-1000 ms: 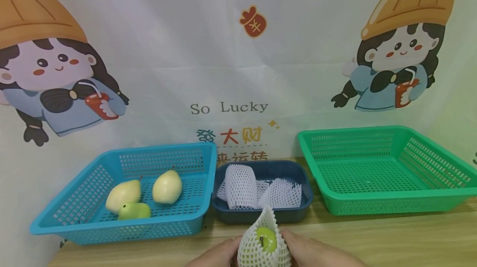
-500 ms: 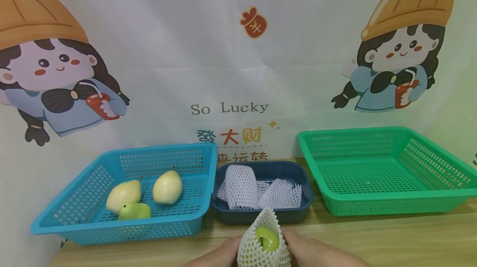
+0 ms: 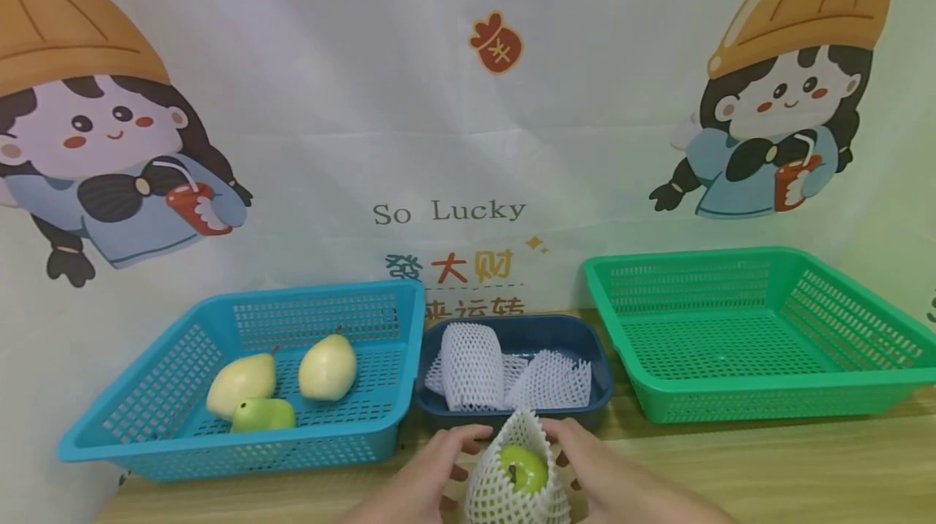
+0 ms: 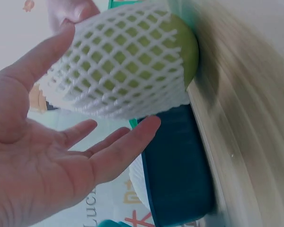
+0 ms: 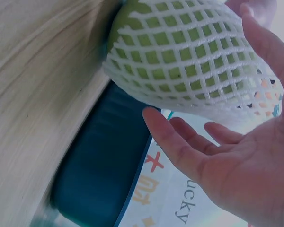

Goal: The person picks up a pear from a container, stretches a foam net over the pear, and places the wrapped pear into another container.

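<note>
A green pear [image 3: 523, 469] stands on the table inside a white foam net sleeve [image 3: 488, 500], its stem end showing through the sleeve's peaked opening. My left hand [image 3: 431, 471] is on its left with the fingers spread and a gap showing between palm and sleeve. In the left wrist view, the left fingertips [image 4: 151, 124] are right by the sleeve's lower edge. On the other side my right hand [image 3: 595, 467] is spread in the same way, its fingers loosely bent. The right wrist view shows the pear's bare green base [image 5: 114, 33] sticking out of the netting.
Behind the pear sits a dark blue tray [image 3: 595, 394] with several foam sleeves [image 3: 474, 365]. At left, a blue basket [image 3: 366, 435] holds two yellow pears [image 3: 327, 367] and a green pear [image 3: 265, 413]. A green basket [image 3: 731, 394] stands at right, before a printed cloth [image 3: 468, 142].
Both hands have let go of the sleeved pear, moving apart and slightly up with fingers spreading. The sleeve's mouth stands a little wider than a second ago; the pear stays put.
</note>
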{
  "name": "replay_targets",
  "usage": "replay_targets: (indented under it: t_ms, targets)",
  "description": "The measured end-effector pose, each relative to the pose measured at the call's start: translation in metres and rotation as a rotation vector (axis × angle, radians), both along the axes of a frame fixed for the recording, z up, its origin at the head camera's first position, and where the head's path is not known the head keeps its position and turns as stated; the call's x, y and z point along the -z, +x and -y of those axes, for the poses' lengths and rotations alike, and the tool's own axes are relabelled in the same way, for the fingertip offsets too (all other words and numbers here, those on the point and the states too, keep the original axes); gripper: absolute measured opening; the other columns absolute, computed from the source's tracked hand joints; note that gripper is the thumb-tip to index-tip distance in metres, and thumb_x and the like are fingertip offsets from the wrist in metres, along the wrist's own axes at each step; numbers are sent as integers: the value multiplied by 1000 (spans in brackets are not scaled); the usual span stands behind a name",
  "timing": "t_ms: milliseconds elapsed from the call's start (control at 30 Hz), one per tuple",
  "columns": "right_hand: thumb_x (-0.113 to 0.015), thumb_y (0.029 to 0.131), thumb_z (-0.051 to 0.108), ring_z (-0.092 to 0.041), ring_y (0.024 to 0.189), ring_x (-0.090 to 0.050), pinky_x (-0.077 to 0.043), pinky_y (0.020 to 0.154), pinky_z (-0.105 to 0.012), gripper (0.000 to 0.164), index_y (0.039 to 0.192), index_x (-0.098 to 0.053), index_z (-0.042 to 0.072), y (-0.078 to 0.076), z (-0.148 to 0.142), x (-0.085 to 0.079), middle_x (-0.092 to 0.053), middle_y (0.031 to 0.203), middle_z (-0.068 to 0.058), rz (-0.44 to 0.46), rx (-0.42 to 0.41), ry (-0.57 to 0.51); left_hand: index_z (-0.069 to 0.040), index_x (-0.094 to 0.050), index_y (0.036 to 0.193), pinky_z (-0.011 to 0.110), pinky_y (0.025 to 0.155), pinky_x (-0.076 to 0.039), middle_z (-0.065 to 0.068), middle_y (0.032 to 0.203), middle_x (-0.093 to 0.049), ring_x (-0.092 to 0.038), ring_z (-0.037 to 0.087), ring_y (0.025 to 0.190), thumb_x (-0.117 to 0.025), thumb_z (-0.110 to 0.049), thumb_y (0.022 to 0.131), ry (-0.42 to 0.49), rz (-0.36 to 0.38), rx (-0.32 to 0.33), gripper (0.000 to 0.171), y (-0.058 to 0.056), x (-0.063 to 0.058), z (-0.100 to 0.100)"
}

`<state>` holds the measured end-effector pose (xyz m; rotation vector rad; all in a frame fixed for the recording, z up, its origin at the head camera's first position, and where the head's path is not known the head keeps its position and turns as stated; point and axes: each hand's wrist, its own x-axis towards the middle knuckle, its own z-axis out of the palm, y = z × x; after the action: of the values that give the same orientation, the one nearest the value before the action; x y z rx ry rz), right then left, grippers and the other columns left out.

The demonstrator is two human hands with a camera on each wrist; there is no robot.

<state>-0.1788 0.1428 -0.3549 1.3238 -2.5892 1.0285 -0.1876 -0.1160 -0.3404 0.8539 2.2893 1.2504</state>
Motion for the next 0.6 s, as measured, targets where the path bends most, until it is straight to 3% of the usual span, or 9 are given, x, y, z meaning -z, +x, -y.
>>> replay_targets:
  t_ms: [100,200,433,600]
  targets:
    - [-77,72,43,-10,111,-46,-48,87,-31,89,135,-29,4,2,3,-1,-45,124,-11,-31,32,-4,-1,-34,135,22,69,-50,14,121,-43,-49,17,100,-79,-10,73,10,-36,-25,77,8,-6,-5]
    - [-77,73,42,-7,108,-47,-48,85,-28,83,134,-32,7,3,5,-2,-46,123,-7,-1,40,-24,-4,-37,133,21,67,-50,11,120,-44,-50,15,98,-79,-9,71,22,-39,-49,75,9,-2,-8]
    - [-74,75,45,-8,106,-46,-47,84,-26,75,129,-37,6,3,8,-3,-47,118,-6,-72,27,2,-1,-38,130,19,65,-50,13,117,-44,-51,17,95,-80,-7,70,15,-82,-86,74,10,7,-13]
    - [-73,76,45,-9,108,-44,-47,86,-26,76,130,-37,8,3,7,-4,-45,121,-6,-10,34,19,-4,-37,129,17,66,-49,11,118,-43,-51,12,96,-81,-13,70,9,-112,-83,75,10,7,-15]
